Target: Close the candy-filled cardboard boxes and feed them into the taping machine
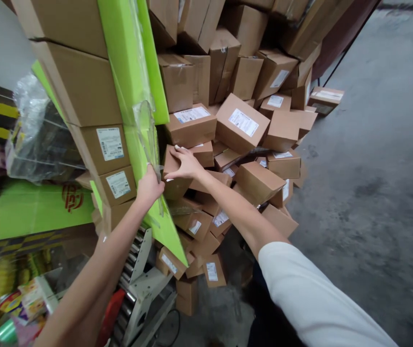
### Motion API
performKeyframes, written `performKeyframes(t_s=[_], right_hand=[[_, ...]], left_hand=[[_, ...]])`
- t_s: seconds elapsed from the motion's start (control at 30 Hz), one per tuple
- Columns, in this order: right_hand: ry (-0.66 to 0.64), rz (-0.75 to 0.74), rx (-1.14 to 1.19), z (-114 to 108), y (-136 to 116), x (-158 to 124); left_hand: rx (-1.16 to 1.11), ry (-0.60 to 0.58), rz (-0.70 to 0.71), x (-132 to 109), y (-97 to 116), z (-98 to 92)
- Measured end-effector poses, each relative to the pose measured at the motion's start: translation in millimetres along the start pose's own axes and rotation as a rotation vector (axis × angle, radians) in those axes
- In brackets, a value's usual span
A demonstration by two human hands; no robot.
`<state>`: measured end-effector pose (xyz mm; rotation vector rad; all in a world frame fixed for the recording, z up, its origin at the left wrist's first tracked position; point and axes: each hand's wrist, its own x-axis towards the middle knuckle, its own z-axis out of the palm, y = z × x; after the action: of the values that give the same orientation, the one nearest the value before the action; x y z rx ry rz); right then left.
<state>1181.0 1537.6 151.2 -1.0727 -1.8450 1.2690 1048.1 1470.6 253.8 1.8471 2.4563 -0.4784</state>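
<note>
The person's left hand (150, 187) pinches the right edge of the green board (123, 72), thumb and fingers closed around it. The board's long axis runs from the far end, up and slightly left, down toward the person and to the right, ending in a pointed corner over the heap's near side. Right of the board, the right hand (186, 164) reaches left with thumb and fingers spread over a small box (169, 161); how firmly it presses cannot be told. That box sits just beside the board, its long axis unclear. Stacked boxes (92, 84) stand left of the board, loose boxes (242, 120) lie heaped to its right, and a roller conveyor (137, 258) is below it.
</note>
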Motion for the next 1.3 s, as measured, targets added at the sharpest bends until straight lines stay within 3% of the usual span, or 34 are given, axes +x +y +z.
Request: performKeyframes(t_s=[0.2, 0.43, 0.57, 0.67, 0.77, 0.83, 0.9, 1.3], right_hand=[[-0.057, -0.052, -0.091, -5, -18, 6], [-0.11, -0.045, -0.159, -10, -29, 25], [-0.121, -0.014, -0.129, -11, -32, 20], [0.03, 0.019, -0.077, -2, -35, 1], [0.263, 0.24, 0.055, 13, -35, -20], [0.305, 0.405, 0.218, 22, -34, -27], [0.281, 0.457, 0.351, 27, -30, -29], [0.093, 0.15, 0.292, 24, -26, -7]], left_hand=[[0.038, -0.068, -0.029, -8, 7, -7.9], [0.017, -0.029, -0.046, -9, 4, -4.3], [0.027, -0.022, -0.067, -13, 7, -6.5], [0.006, 0.0, -0.054, -15, 11, -9.1], [-0.011, 0.004, -0.055, -16, 14, -9.9], [-0.015, 0.007, -0.063, -16, 15, -9.0], [-0.016, 0.015, -0.059, -16, 15, -7.4], [0.012, 0.043, -0.094, -30, -5, -11.7]])
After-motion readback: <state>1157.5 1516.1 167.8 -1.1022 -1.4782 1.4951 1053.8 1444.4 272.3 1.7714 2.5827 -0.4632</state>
